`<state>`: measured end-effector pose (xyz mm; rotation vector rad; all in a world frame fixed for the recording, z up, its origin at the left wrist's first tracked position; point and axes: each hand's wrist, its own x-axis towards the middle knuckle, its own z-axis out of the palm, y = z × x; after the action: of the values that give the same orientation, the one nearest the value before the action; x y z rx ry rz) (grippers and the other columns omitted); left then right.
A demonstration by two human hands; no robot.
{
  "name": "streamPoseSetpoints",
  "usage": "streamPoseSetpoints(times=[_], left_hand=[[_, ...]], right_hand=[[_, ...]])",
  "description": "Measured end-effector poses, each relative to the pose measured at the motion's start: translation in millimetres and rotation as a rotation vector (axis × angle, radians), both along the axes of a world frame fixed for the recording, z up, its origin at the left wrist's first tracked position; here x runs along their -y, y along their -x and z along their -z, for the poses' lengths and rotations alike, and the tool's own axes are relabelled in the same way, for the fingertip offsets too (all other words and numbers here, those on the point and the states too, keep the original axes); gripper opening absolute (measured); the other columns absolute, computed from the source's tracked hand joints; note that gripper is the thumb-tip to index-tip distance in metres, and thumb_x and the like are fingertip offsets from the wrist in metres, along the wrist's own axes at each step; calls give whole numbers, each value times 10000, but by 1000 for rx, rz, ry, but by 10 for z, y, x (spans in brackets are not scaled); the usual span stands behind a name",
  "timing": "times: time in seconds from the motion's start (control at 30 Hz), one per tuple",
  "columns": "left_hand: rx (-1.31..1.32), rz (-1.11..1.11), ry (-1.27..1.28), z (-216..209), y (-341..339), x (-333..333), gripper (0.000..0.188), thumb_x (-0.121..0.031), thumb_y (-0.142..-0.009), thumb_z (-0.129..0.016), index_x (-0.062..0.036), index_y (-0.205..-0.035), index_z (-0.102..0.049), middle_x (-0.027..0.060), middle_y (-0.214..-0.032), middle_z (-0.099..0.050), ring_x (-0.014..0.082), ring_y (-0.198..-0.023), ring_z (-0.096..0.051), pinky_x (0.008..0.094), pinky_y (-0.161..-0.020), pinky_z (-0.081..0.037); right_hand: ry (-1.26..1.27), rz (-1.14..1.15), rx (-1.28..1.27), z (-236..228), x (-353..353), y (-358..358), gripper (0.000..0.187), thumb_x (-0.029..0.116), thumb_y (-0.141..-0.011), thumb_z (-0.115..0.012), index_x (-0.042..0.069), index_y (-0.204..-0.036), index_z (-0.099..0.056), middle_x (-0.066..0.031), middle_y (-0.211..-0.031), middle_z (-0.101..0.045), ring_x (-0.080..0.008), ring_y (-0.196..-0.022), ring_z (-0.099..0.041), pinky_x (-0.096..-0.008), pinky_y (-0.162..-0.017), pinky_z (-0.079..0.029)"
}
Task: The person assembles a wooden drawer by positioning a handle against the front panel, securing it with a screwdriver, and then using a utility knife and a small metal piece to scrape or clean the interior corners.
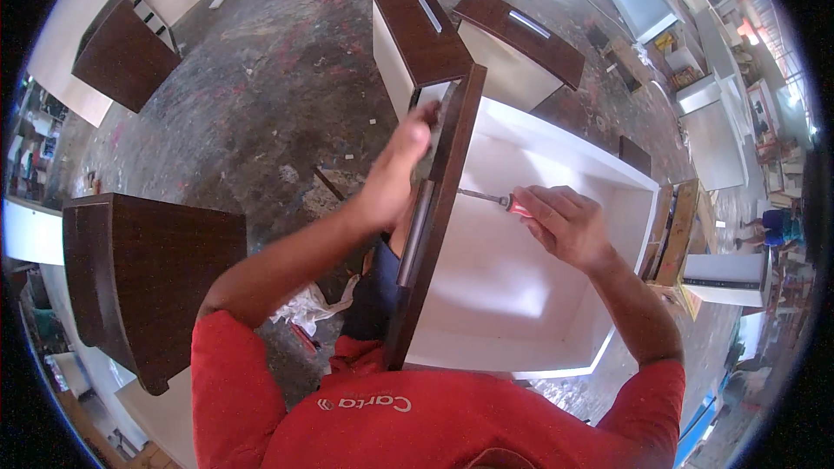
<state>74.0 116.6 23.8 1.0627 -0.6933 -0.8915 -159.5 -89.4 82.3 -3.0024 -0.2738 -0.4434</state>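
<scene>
A white drawer (521,330) with a dark brown wood-look front (447,169) stands before me, its open inside facing up. In my right hand (569,224) is a screwdriver with a red handle (519,206). Its metal shaft points left, and the tip meets the inner face of the front. On the outer side, my left hand (395,175) is beside the front, fingers stretched and slightly blurred; whether they touch the panel I cannot tell. Just below that hand a long metal bar handle (415,234) runs along the outer face.
Two brown-fronted drawers (421,30) (521,30) stand just beyond. A dark brown cabinet piece (165,260) is at my left, a brown chair-like piece (130,61) farther off. White cloth (313,308) lies on the stained floor. A wooden crate (673,243) stands right.
</scene>
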Motion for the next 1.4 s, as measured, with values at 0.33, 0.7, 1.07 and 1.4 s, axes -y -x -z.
streamPoseSetpoints(times=[0.33, 0.7, 1.07, 1.4], left_hand=[[244, 6, 271, -149, -51, 438, 856, -626, -1108, -232, 8, -1681, -189, 165, -1711, -293, 279, -1575, -280, 391, -1300, -131], [266, -70, 186, -111, -52, 460, 734, -530, -1131, -296, -38, -1674, -250, 143, -1581, -458, 217, -1416, -457, 346, -1226, -299], [321, -97, 214, -66, -77, 487, 732, -517, -1130, -329, -34, -1673, -243, 136, -1584, -455, 224, -1406, -467, 358, -1222, -306], [330, -111, 155, -80, -15, 437, 626, -432, -1157, -326, -77, -1669, -265, 126, -1477, -539, 201, -1346, -509, 333, -1191, -345]], right_hand=[[0, 28, 52, 89, -61, 74, 561, 195, -838, -865, 168, -1349, -636, -43, -1091, -708, -229, -826, -713, -367, -650, -619], [-719, 141, -228, -24, -20, -18, 416, 246, -965, -808, 78, -1309, -644, -106, -1027, -760, -163, -872, -744, -312, -733, -594], [-88, -47, 36, 9, 41, -46, 387, 217, -940, -794, 81, -1277, -661, -104, -1073, -719, -255, -855, -726, -382, -734, -610], [-505, 214, -245, -3, -123, -36, 428, 339, -992, -752, 78, -1321, -665, -110, -952, -736, -257, -839, -730, -380, -753, -610]])
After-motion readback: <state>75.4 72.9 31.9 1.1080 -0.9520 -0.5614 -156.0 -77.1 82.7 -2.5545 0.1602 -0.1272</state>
